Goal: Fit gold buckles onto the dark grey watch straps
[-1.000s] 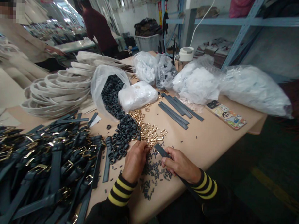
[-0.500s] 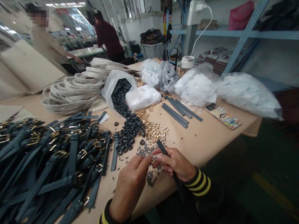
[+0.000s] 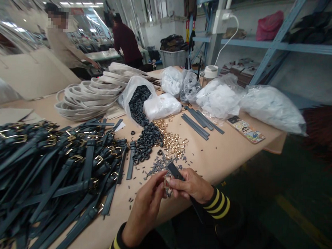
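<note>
A small gold buckle (image 3: 166, 182) is pinched in the fingertips of my left hand (image 3: 147, 202). My right hand (image 3: 193, 186) is closed round a dark strap (image 3: 175, 171), whose upper end sticks out past the fingers while the rest hangs down over the table edge. Both hands are close together, with the right thumb tip right beside the buckle. Just beyond them lie small dark grey pieces (image 3: 159, 163), a heap of gold buckles (image 3: 174, 143) and dark ring-shaped loops (image 3: 147, 140).
Buckled dark straps (image 3: 57, 186) are piled at left. Loose strips (image 3: 194, 127) and a patterned phone case (image 3: 246, 130) lie at right. Behind are pale coiled bands (image 3: 87, 100), a bag of loops (image 3: 139, 101) and plastic bags (image 3: 275, 106). Two people stand beyond the table.
The gold buckle now shows more clearly between my hands, and my left fingers have straightened somewhat. The strap stays in my right hand. The camera view has shifted slightly.
</note>
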Tool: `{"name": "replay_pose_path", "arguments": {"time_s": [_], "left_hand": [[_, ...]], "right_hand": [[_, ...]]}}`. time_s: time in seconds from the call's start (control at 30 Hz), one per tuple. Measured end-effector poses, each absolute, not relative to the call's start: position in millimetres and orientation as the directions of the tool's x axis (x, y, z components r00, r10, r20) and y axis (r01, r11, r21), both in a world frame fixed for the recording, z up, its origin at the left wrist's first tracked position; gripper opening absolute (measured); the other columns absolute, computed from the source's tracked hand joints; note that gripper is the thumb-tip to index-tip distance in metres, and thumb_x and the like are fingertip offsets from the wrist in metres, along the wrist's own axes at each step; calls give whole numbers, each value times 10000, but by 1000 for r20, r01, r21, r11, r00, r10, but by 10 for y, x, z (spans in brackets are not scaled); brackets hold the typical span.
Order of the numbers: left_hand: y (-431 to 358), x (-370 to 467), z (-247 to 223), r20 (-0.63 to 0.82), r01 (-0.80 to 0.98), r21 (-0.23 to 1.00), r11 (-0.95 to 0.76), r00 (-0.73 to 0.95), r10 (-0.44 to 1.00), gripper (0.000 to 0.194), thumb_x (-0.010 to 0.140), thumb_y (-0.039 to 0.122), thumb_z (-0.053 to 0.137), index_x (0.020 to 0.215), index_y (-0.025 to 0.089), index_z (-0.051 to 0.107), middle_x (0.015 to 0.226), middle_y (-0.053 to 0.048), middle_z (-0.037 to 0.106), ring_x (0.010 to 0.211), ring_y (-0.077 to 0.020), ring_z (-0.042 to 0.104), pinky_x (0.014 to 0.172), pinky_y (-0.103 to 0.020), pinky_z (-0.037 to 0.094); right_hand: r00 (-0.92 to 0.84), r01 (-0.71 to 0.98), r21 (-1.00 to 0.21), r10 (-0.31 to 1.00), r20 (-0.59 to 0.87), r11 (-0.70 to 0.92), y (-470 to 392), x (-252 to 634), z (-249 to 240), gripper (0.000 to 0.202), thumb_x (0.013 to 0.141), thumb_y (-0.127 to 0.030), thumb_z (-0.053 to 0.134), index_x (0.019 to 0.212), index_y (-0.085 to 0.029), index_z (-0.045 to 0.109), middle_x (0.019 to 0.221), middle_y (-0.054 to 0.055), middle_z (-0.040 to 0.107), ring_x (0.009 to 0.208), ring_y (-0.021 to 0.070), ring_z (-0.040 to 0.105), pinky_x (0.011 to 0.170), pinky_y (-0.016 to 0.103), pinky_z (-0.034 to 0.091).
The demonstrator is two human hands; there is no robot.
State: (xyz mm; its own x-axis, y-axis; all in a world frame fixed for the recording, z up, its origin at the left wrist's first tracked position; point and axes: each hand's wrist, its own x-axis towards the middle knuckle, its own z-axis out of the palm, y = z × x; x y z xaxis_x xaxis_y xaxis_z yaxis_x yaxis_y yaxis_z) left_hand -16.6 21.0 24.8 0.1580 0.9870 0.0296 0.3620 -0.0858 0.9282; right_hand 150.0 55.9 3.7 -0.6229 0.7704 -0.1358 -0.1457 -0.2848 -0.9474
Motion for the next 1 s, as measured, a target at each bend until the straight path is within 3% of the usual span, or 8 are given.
{"name": "replay_pose_path", "arguments": {"time_s": [0.1, 0.2, 0.33, 0.5, 0.6, 0.67, 0.87, 1.0], "left_hand": [[182, -122, 188, -266, 8, 964, 267, 98, 959, 286, 835, 323, 454, 1053, 160, 544, 725, -27, 594, 658, -136, 567, 618, -272, 491], [178, -84, 122, -305, -126, 942, 312, 73, 949, 210, 800, 312, 530, 904, 142, 594, 747, -29, 608, 662, -116, 562, 621, -238, 480], [212, -84, 103, -291, -127, 948, 291, 25, 957, 181, 762, 303, 584, 810, 132, 620, 685, -12, 602, 597, -97, 546, 573, -213, 470], [258, -132, 226, -298, -66, 954, 293, -77, 952, 222, 697, 330, 641, 793, 131, 656, 653, -7, 613, 560, -102, 543, 545, -217, 483], [258, -129, 317, -275, 16, 961, 278, -103, 956, 232, 678, 336, 653, 789, 132, 661, 646, -13, 625, 558, -116, 555, 550, -233, 494], [247, -107, 368, -255, 49, 964, 259, -81, 964, 223, 677, 332, 653, 786, 138, 660, 656, -15, 633, 551, -120, 561, 548, -241, 497], [235, -98, 399, -213, 116, 968, 222, -86, 973, 176, 689, 286, 649, 786, 139, 655, 584, 3, 601, 527, -106, 544, 529, -211, 461], [248, -160, 323, -254, -56, 967, 249, -106, 962, 191, 688, 286, 660, 806, 137, 639, 612, 14, 566, 507, -65, 485, 468, -167, 407]], "right_hand": [[-510, 10, -994, 854, -100, -110, 538, 1458, 65, 367, 813, -410, 508, 582, -125, 525, 496, -29, 495, 387, 37, 373, 388, 164, 279], [-471, 68, -998, 882, -20, 14, 522, 1416, 48, 302, 829, -333, 495, 598, -139, 505, 514, -29, 505, 467, 62, 451, 485, 175, 357], [-512, 107, -993, 859, -7, 55, 516, 1398, 17, 242, 846, -303, 459, 672, -143, 507, 551, -25, 510, 512, 83, 482, 519, 190, 376], [-443, 205, -978, 889, -115, -24, 529, 1489, 58, 133, 859, -270, 425, 940, -164, 426, 616, -32, 538, 538, 91, 479, 553, 204, 383], [-455, 159, -979, 872, -184, -124, 537, 1548, 43, 77, 877, -187, 319, 866, -174, 394, 622, -35, 531, 454, 64, 408, 492, 186, 361], [-482, 143, -977, 852, -207, -156, 543, 1564, 2, 88, 856, -164, 343, 800, -169, 410, 628, -30, 529, 440, 54, 405, 465, 173, 357], [-614, -38, -981, 779, -127, -190, 548, 1588, -79, 173, 843, -294, 462, 880, -132, 509, 780, 28, 593, 508, 58, 506, 505, 187, 409], [-693, -120, -966, 717, -83, -227, 532, 1645, -69, 247, 831, -357, 492, 883, -120, 538, 761, 29, 594, 460, 36, 448, 468, 173, 377]]}}
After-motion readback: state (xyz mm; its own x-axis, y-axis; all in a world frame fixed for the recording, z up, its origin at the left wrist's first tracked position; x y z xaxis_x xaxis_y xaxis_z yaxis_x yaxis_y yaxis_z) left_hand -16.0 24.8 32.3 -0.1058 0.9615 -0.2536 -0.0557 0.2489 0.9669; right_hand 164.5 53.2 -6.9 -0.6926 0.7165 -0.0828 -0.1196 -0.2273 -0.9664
